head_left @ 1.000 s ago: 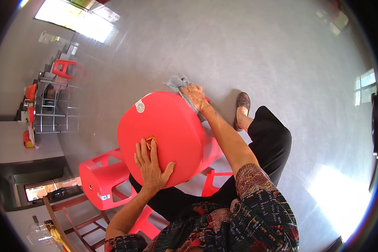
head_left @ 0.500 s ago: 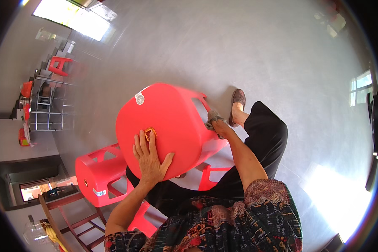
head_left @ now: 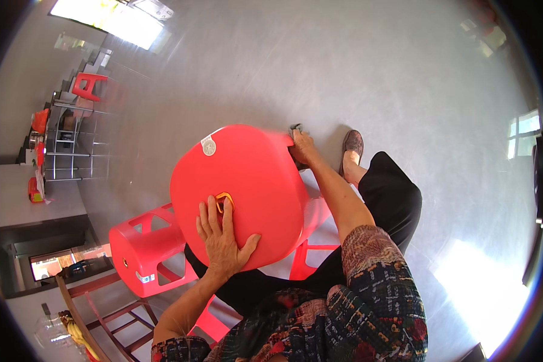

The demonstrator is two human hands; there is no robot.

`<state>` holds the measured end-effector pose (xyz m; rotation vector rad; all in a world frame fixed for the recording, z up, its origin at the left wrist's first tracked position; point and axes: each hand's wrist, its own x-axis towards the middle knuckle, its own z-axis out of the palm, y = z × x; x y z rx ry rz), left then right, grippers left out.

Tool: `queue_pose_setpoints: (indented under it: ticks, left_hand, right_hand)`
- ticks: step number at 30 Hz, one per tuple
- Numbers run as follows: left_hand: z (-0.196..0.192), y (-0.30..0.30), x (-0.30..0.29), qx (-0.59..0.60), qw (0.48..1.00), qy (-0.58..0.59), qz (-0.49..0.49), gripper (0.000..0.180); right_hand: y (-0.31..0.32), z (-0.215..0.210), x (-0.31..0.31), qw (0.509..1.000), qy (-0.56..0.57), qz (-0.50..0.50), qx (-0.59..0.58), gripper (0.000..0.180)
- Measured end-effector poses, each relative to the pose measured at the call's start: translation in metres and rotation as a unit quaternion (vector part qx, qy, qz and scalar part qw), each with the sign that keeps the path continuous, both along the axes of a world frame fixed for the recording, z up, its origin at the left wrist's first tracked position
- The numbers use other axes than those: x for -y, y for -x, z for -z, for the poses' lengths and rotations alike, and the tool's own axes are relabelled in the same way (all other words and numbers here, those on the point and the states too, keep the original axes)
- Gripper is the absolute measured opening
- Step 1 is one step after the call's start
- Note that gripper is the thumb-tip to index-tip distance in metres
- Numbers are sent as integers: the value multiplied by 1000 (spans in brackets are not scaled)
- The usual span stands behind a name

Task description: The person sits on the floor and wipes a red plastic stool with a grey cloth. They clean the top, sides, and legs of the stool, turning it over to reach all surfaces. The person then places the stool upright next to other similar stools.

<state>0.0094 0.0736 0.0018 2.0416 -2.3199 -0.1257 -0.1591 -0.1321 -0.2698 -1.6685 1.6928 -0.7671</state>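
A red plastic stool [head_left: 253, 187] is tipped on its side in front of me, its seat turned up toward me. Flat against that seat lies my left hand [head_left: 222, 241], open with its thumb spread, the index fingertip over the yellow-rimmed hole [head_left: 224, 200]. My right hand [head_left: 303, 148] is closed on a dark grey cloth, pressed to the stool's leg side at the far right. Much of the cloth is hidden behind the fingers and the stool.
Another red stool [head_left: 142, 253] lies on its side at the left, with more red stool parts [head_left: 308, 259] under my legs. A wooden ladder-like frame [head_left: 111, 314] stands at lower left, beside yellow bananas [head_left: 78, 338]. Metal racks [head_left: 72, 151] line the far-left wall.
My right hand has moved with the cloth away from me along the stool's side. The stool has turned slightly, while my left hand stays on its seat.
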Motion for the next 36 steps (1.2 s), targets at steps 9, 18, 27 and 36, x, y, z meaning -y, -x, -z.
queue_pose_setpoints:
  ticks: [9, 18, 27, 36]
  left_hand:
    - [6, -5, -5, 7, 1000, 20, -18, 88]
    - [2, 1, -6, 10, 998, 50, -34, 82]
    - [8, -4, -8, 5, 997, 63, -36, 83]
    - [6, -2, -5, 23, 998, 56, -10, 86]
  right_hand:
    - [27, 23, -37, 967, -223, -108, -59, 36]
    - [60, 19, -89, 912, -378, -154, -37, 26]
    - [79, -129, -129, 849, -413, 40, 328, 18]
    - [45, -208, -177, 927, -50, 101, 357, 30]
